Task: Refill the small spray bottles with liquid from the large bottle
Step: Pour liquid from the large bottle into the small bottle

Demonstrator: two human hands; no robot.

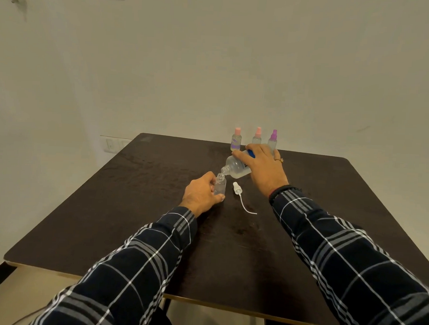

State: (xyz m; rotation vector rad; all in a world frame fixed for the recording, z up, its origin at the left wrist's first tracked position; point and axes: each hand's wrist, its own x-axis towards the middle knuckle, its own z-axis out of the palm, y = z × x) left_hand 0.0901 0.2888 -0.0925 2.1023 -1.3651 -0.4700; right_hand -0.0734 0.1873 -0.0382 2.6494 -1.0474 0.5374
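Head camera looks down on a dark table [113,207], where the left grip [202,195] is curled round a small clear spray bottle [219,186] and holds it upright on the table near the middle, its neck uncapped. The right grip [265,167] is clamped over the large bottle [236,167], a translucent one whose blue label is mostly hidden under the fingers. This bottle is tipped almost flat, mouth down and to the left, with its nozzle right at the small bottle's open neck; whether liquid is running is too fine to tell. A white spray cap [237,188] lies on the table just right of the small bottle, between the two grips, its thin dip tube curving toward the person. Behind the right grip, near the table's far edge, three more little bottles stand in a row: a pink-capped bottle [236,140] with a purple label, a second pink-capped one [257,136], and a purple-capped bottle [273,138] partly hidden by the fingers. A ring [280,160] sits on the right grip, and both arms wear plaid sleeves [142,265].
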